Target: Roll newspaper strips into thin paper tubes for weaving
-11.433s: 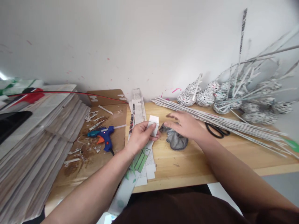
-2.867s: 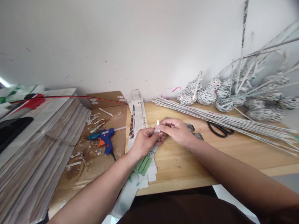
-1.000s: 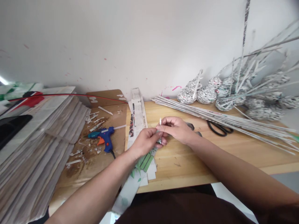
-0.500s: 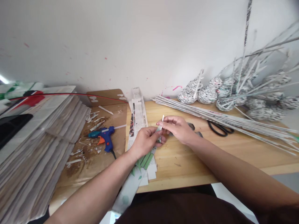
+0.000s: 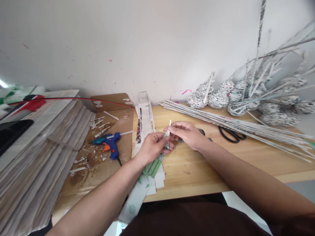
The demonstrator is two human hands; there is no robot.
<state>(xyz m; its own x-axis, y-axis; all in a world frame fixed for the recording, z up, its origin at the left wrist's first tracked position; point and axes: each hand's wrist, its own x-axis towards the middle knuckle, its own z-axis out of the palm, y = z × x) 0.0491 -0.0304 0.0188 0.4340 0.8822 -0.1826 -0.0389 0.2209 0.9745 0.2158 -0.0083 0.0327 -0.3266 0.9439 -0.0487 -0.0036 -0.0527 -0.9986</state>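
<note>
My left hand (image 5: pixel 155 146) is closed on a pale paper strip (image 5: pixel 134 201) with green leaf prints, which trails down past the table's front edge. My right hand (image 5: pixel 184 132) pinches the strip's narrow rolled upper end, close against my left fingertips. A thin white tip (image 5: pixel 170 123) sticks up between the two hands. Under my left hand, long printed newspaper strips (image 5: pixel 147 119) lie in a pile on the wooden table. Dark objects, partly hidden, sit behind my right wrist.
A blue glue gun (image 5: pixel 112 146) lies on brown board among scraps. Stacked newspaper (image 5: pixel 56 141) fills the left. Paper sticks (image 5: pixel 211 118), black scissors (image 5: pixel 230 134) and several woven paper forms (image 5: pixel 218 98) are at the right.
Both hands remain together at the rolled end of the strip. The white tip has shifted slightly left and stands a little more upright.
</note>
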